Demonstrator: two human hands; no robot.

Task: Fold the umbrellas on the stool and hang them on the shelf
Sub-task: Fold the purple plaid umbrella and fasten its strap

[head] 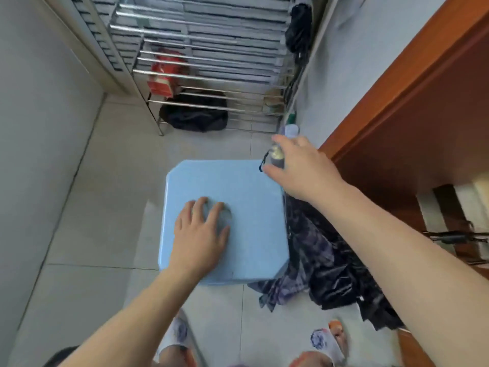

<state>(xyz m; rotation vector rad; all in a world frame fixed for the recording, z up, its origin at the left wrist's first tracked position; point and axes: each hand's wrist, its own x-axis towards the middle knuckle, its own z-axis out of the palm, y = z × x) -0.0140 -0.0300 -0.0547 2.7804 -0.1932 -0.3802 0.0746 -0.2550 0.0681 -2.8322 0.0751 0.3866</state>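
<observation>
Two hands in my view: the left hand (202,229) lies flat on the pale blue square plastic stool (254,197), fingers spread and relaxed around the round hole in the seat, holding nothing. The right hand (299,165) is out past the stool's far right corner, fingers and thumb curled round the dark handle of a purple-and-black patterned umbrella (315,250). I can see a dark wrist loop hanging from that handle.

The umbrella's loose fabric spills down the stool's right side onto the pale tiled floor (105,181), bunched between the stool edge and the brown wooden door frame (397,83); that gap is tight. To the left of the stool I've got open tile up to the grey wall.

Ahead stands the chrome tube-rack shelf (201,56), with a red packet (165,78) on a lower tier and a black bag (195,115) beneath it on the floor. A dark bundle (299,27) hangs at the shelf's right end; too blurred for me to say what it is. My right forearm covers part of the umbrella, and the shelf's top is cut off by the frame.
</observation>
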